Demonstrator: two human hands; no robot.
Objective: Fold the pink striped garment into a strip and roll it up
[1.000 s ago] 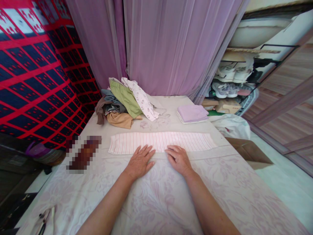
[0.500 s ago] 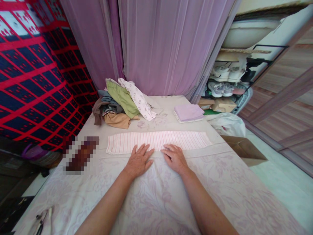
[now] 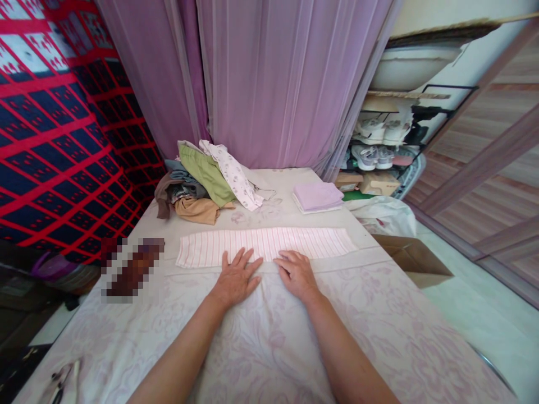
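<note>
A pink-and-white striped garment [image 3: 269,241], folded into a long narrow strip, lies flat across the cloth-covered surface in front of me. My left hand [image 3: 238,275] rests palm down with fingers spread, its fingertips on the strip's near edge. Just to the right, my right hand [image 3: 297,274] lies with fingers slightly bent, the tips touching the same near edge. Neither hand grips anything. What kind of garment it is cannot be told in this folded state.
A loose heap of clothes [image 3: 202,182] sits at the back left, and folded lilac cloth [image 3: 319,195] at the back right. Purple curtains [image 3: 269,84] hang behind. An open cardboard box [image 3: 410,258] and a shoe rack [image 3: 379,132] stand off the right side.
The whole view has shifted slightly, so things appear a little further left. Both hands stay at the striped garment's near edge, and the garment keeps its shape.
</note>
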